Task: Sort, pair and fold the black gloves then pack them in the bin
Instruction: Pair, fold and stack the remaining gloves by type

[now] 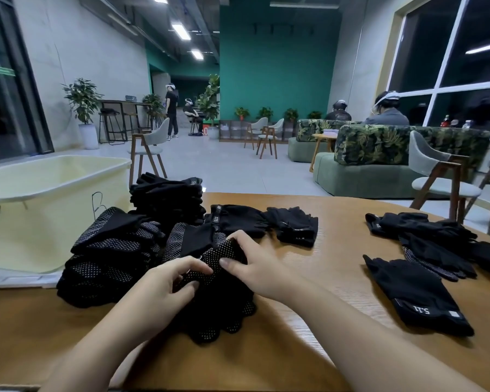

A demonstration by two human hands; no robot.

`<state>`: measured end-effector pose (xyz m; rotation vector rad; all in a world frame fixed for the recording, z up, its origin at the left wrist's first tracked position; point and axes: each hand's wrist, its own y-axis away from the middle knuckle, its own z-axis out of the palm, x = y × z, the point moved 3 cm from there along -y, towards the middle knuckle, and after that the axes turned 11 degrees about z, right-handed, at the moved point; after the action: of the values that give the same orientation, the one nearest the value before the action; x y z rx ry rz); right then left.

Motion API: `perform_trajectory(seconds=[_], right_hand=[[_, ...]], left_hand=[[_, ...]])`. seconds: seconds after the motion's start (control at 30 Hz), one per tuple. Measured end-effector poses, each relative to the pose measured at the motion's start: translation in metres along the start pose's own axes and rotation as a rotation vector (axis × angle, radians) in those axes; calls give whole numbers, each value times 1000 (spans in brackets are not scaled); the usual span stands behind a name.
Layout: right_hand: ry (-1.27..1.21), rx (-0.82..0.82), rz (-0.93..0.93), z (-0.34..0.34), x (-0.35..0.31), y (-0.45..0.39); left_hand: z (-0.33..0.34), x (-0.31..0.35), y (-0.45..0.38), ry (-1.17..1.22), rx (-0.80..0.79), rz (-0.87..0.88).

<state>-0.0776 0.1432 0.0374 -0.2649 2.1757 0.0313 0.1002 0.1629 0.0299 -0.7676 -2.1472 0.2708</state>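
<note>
A black glove with white grip dots [218, 306] lies in front of me on the wooden table [337, 264]. My left hand [164, 290] pinches its upper left part with curled fingers. My right hand [255, 267] grips its upper right edge, thumb on the dotted fabric. Folded dotted gloves [111, 256] are stacked to the left, with a taller black stack [167, 199] behind them. Loose gloves [425, 244] lie at the right, one flat with a white label [419, 295]. The pale yellow bin [54, 179] stands at the far left.
More black gloves [266, 222] lie in the middle of the table beyond my hands. Chairs, green sofas, potted plants and several people wearing headsets fill the room behind the table's far edge.
</note>
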Motion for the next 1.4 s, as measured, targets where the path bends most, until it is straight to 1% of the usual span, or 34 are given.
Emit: perform_trajectory(seconds=[0.1,0.27,0.4,0.47,0.57,0.63,0.7,0.77,0.83,0.97,1.03,1.13,1.2,1.3,1.4], right_hand=[[-58,32,-8,4,1,-2],[-232,26,40,13,10,-7],[-295,114,19,10,5,-12],[-280,187,-4,4,-4,-20],[-189,272,-17,-9,-22,-41],[-124,281,-15,-16,-35,-61],[-41,278,10,-22,-47,-81],[26,237,41,-22,-53,-99],[69,166,64,-17,-53,-113],[181,74,111,-2,-44,-122],[177,60,119,5,-36,-123],[163,77,123,12,-28,-121],[159,86,124,14,-23,-121],[84,180,158,5,-19,-120],[-35,297,187,-9,-8,-114]], left_hand=[[-2,-1,0,13,58,-30],[-3,-1,-3,-21,144,37],[-5,-3,-6,10,212,6],[-8,-4,-13,56,269,-18],[-12,-4,-30,117,338,-47],[-14,-3,-43,90,385,-60],[-15,-3,-53,2,403,-99],[-16,-6,-60,-99,381,-145],[-17,-8,-63,-187,318,-178],[-14,-14,-66,-326,111,-305],[-10,-17,-67,-403,-5,-336],[-3,-14,-68,-551,-119,-338],[5,-11,-72,-671,-141,-271],[18,-18,-73,-662,-135,-206],[23,-30,-65,-639,-158,-229]])
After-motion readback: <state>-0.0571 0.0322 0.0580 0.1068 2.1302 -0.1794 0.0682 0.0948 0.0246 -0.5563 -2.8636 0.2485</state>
